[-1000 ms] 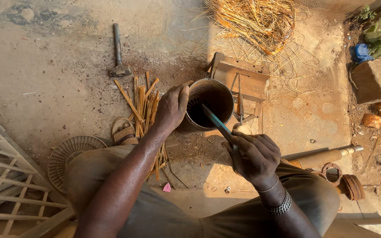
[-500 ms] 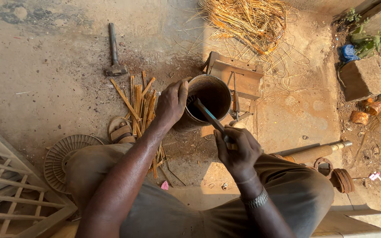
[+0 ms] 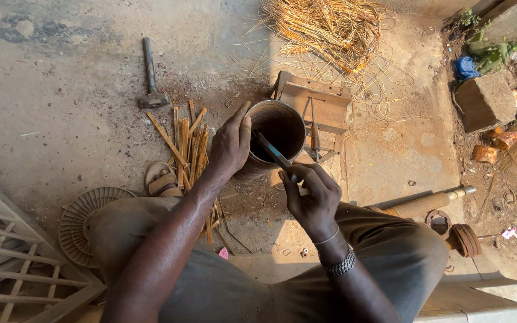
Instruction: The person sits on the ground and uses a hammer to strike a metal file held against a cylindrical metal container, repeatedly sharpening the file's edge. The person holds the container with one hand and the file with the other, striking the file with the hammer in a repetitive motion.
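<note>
A dark round metal pot (image 3: 282, 122) stands on the dusty ground in front of me. My left hand (image 3: 230, 143) grips its left rim and wall, thumb on the edge. My right hand (image 3: 311, 194) is closed on a thin bluish metal tool (image 3: 272, 151), whose tip points into the pot's mouth near the left inner wall. A metal bracelet sits on my right wrist. I sit with both knees spread, the pot between them.
Split bamboo strips (image 3: 188, 140) lie left of the pot, a hammer (image 3: 149, 75) farther back. A wooden frame (image 3: 321, 107) sits behind the pot, dry straw (image 3: 324, 27) beyond. A round woven disc (image 3: 82, 218), white lattice (image 3: 13, 257), metal pipe (image 3: 426, 203) and stone block (image 3: 484, 101) surround me.
My right hand has shifted left and lowered, bringing the tool's tip from above the pot's rim into its mouth. My left hand has stayed on the rim.
</note>
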Available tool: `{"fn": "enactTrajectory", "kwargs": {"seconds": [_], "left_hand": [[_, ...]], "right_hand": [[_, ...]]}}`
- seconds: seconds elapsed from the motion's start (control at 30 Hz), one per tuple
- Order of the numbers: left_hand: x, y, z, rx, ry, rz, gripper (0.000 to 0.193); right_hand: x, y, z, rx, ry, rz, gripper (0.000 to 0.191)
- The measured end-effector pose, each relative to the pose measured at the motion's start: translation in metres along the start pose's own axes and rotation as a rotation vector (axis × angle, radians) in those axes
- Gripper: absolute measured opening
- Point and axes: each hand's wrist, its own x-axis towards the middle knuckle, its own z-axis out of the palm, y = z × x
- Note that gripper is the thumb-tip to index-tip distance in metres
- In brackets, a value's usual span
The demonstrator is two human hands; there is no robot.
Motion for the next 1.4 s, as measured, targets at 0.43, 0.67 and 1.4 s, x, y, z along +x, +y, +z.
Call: {"fn": "enactTrajectory", "kwargs": {"seconds": [0.43, 0.67, 1.4], "left_hand": [[-0.004, 0.008, 0.002, 0.004, 0.018, 0.005, 0.052], [-0.001, 0.009, 0.004, 0.006, 0.018, -0.053, 0.051], [0.009, -0.001, 0.01, 0.031, 0.028, -0.02, 0.05]], "right_hand": [[-0.006, -0.01, -0.008, -0.011, 0.053, -0.08, 0.022], [0.001, -0.007, -0.004, 0.028, -0.038, 0.031, 0.017], [0.012, -0.002, -0.005, -0.082, 0.095, -0.096, 0.021]]}}
